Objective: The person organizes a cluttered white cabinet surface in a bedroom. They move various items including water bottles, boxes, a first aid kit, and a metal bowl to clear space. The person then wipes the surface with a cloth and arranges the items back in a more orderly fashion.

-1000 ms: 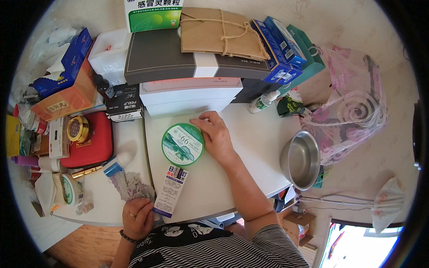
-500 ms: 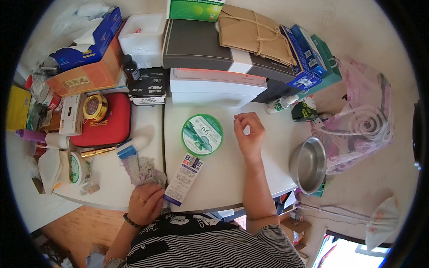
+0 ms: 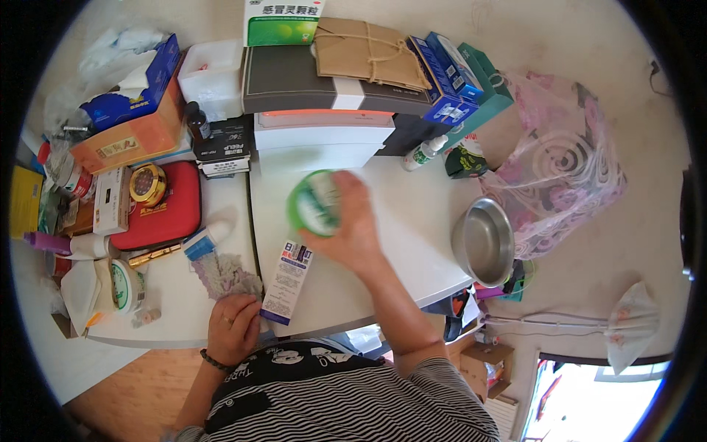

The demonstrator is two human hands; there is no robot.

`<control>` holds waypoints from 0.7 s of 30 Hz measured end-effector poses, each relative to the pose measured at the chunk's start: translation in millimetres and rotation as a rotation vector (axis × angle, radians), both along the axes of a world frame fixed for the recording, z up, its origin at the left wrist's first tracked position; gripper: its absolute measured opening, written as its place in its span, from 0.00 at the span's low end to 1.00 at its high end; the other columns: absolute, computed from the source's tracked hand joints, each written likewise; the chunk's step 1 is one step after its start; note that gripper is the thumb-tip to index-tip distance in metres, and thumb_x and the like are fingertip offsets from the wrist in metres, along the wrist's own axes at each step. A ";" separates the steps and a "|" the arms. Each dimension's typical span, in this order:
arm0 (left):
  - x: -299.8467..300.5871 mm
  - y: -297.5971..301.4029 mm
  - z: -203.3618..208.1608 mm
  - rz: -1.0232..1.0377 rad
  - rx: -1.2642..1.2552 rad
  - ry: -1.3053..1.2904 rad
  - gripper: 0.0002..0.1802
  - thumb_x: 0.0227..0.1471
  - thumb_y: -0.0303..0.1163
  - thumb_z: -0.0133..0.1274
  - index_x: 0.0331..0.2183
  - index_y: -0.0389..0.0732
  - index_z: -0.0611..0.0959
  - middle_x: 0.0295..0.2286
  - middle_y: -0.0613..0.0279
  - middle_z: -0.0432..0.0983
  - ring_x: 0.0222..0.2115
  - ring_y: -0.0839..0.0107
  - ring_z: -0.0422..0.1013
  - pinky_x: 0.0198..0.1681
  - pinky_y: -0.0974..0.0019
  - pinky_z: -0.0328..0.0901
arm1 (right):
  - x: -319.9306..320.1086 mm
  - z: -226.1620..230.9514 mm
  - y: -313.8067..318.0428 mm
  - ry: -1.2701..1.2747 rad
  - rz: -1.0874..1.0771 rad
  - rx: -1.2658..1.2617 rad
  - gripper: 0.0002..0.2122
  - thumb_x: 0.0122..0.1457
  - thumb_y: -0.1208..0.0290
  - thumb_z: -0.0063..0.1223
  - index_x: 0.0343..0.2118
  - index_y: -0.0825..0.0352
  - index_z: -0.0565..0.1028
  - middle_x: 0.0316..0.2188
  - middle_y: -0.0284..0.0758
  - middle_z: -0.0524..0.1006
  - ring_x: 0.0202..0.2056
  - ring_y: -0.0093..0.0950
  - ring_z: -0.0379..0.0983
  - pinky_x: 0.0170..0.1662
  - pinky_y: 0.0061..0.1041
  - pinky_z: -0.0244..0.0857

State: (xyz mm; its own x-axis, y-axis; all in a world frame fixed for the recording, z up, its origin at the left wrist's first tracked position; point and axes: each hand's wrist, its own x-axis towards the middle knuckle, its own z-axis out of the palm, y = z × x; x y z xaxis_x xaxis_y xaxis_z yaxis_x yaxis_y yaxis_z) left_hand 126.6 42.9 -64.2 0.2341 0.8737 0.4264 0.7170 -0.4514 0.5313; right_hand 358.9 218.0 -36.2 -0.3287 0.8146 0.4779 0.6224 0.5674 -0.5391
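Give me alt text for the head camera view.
A person's right hand, blurred, grasps a round green-and-white tub at a white table. The left hand is by a crumpled cloth and narrow box.

The place looked like a room in a home, a lived-in corner. A white table stood against a pale wall and was crowded with everyday things — a blue box with white tissue poking out, a gold compact on a red case, a spray bottle and stacked boxes topped by a brown envelope. In the middle was a round green tub. A steel bowl sat at the right edge, near a pink-patterned bundle in clear plastic. Below showed wood-look flooring — plain household footing.
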 end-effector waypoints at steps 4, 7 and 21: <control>-2.2 -2.2 -1.7 -0.008 0.005 -0.030 0.19 0.40 0.19 0.59 0.39 0.37 0.79 0.40 0.56 0.74 0.40 0.55 0.70 0.43 0.57 0.67 | 75.9 20.0 7.2 0.090 -0.273 -0.043 0.40 0.35 0.67 0.73 0.53 0.72 0.63 0.48 0.48 0.67 0.50 0.45 0.65 0.54 0.38 0.61; -3.0 0.9 -1.9 -0.024 -0.008 -0.042 0.19 0.40 0.19 0.59 0.40 0.37 0.79 0.40 0.56 0.73 0.40 0.55 0.70 0.44 0.56 0.66 | 122.3 -5.7 16.2 -0.146 -0.457 0.074 0.39 0.36 0.63 0.73 0.52 0.71 0.65 0.50 0.52 0.67 0.50 0.49 0.65 0.54 0.43 0.60; -8.2 4.6 28.4 0.161 -0.181 0.229 0.27 0.37 0.20 0.60 0.44 0.46 0.79 0.48 0.56 0.69 0.49 0.51 0.64 0.50 0.53 0.62 | -9.6 16.2 -85.8 -0.317 0.478 -0.232 0.32 0.44 0.70 0.67 0.55 0.52 0.69 0.61 0.39 0.59 0.65 0.44 0.49 0.64 0.51 0.43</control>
